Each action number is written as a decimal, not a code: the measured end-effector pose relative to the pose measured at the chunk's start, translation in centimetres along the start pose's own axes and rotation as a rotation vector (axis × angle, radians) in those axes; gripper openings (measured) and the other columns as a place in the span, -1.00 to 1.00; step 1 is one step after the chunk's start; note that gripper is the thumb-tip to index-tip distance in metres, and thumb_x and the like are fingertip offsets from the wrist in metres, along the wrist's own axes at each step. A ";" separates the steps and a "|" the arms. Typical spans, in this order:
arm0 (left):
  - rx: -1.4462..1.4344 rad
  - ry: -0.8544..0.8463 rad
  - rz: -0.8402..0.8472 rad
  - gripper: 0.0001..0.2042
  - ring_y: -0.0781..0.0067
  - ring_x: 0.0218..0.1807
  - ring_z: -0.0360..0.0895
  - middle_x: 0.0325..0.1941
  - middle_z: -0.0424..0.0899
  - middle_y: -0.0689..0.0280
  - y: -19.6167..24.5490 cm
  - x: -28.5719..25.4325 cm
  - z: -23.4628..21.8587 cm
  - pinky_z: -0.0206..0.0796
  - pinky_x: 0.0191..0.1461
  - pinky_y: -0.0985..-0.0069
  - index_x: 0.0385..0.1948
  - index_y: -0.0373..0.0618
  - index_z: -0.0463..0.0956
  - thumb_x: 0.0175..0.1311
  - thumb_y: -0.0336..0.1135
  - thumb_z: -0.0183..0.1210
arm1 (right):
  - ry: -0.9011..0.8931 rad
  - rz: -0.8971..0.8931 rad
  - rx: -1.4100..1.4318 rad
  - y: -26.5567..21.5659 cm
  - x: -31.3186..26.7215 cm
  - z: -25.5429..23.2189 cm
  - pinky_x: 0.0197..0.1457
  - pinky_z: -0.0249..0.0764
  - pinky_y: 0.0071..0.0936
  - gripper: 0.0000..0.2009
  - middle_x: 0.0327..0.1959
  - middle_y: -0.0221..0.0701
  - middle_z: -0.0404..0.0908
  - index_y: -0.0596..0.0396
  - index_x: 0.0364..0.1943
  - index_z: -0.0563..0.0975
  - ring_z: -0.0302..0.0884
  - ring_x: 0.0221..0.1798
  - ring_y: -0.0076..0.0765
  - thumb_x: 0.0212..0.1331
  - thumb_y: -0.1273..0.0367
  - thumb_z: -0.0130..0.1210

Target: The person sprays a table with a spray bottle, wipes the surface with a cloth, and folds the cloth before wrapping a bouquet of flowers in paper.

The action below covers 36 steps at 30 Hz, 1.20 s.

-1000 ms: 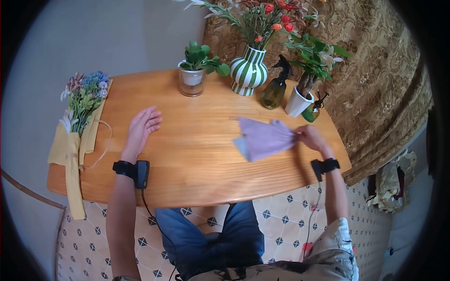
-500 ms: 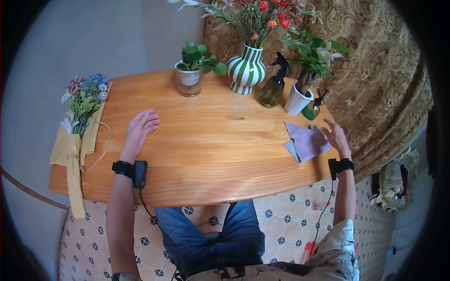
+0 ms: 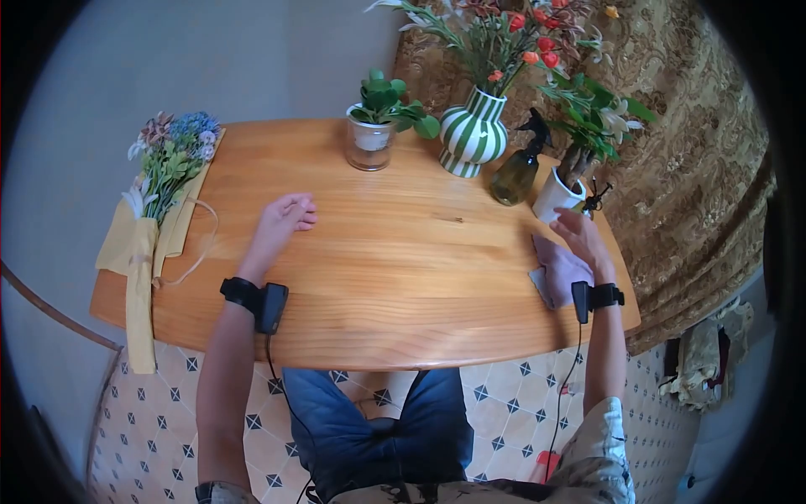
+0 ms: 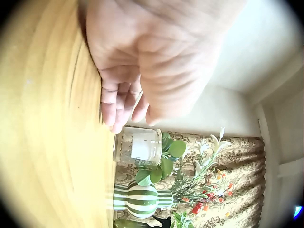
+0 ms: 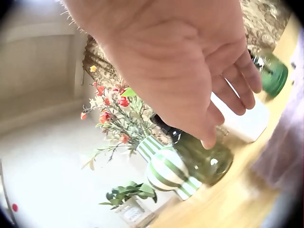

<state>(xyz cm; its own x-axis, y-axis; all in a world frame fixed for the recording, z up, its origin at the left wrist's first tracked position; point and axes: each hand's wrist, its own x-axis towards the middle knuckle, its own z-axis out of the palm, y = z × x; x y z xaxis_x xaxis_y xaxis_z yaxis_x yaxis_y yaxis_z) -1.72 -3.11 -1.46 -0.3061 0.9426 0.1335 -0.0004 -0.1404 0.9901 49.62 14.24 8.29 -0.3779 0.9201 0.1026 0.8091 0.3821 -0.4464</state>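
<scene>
A purple cloth with a grey-blue underside lies bunched at the table's right end, partly hidden by my right hand. That hand holds nothing; its loosely bent fingers point toward the white pot and the amber spray bottle. In the right wrist view, the cloth is off to the side of the palm. My left hand rests on its edge on the left half of the table, fingers relaxed around nothing. The glass-potted plant stands beyond its fingertips in the left wrist view.
At the back stand a leafy plant in a glass pot and a green-striped vase of flowers. A small green bottle sits beyond the white pot. Along the left edge lies a bouquet on yellow wrapping.
The right hand slid the purple cloth rightward, let go of it, then reached leftward over it. The cloth is now more bunched. The left hand stays at the same spot on the table.
</scene>
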 end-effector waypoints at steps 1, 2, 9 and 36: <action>0.018 -0.010 0.009 -0.69 0.54 -0.20 0.55 -0.17 0.60 0.23 0.0 0.0 0.0 0.43 -0.09 0.63 0.03 -0.31 0.43 0.41 -0.26 0.00 | 0.062 -0.060 0.086 -1.2 0.8 0.4 0.20 0.36 -0.29 -0.38 0.04 0.03 0.53 0.27 0.18 0.37 0.49 0.14 -0.08 0.12 0.14 0.18; 0.036 -0.020 0.018 -0.69 0.55 -0.20 0.55 -0.17 0.60 0.24 -0.1 0.0 0.0 0.43 -0.09 0.64 0.02 -0.30 0.44 0.41 -0.26 0.00 | 0.056 -0.067 0.088 -1.7 1.9 1.2 0.20 0.36 -0.29 -0.38 0.04 0.03 0.53 0.27 0.18 0.37 0.49 0.14 -0.08 0.12 0.14 0.18; 0.055 -0.014 0.055 -0.70 0.54 -0.21 0.56 -0.18 0.60 0.23 -0.6 0.3 -0.3 0.45 -0.11 0.61 0.01 -0.30 0.45 0.40 -0.26 0.02 | 0.560 0.071 0.534 -5.2 10.0 4.4 0.20 0.29 -0.37 -0.25 0.10 -0.05 0.43 0.35 0.23 0.26 0.41 0.13 -0.14 0.02 0.16 0.29; 0.094 -0.033 0.098 -0.70 0.51 -0.24 0.57 -0.21 0.59 0.23 -1.2 0.5 0.1 0.45 -0.17 0.60 -0.05 -0.32 0.47 0.42 -0.24 -0.01 | 0.710 -0.008 0.490 -7.3 8.8 6.1 -0.24 0.31 -0.49 -0.47 -0.39 -0.44 0.46 0.22 -0.12 0.51 0.35 -0.34 -0.47 0.01 0.04 0.27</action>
<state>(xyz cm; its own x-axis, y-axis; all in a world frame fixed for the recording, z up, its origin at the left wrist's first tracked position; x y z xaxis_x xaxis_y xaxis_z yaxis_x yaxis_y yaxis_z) -1.77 -2.47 -2.57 -0.2693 0.9354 0.2294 0.1178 -0.2044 0.9718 37.64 19.07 7.00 0.1205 0.8157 0.5657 0.4602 0.4591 -0.7599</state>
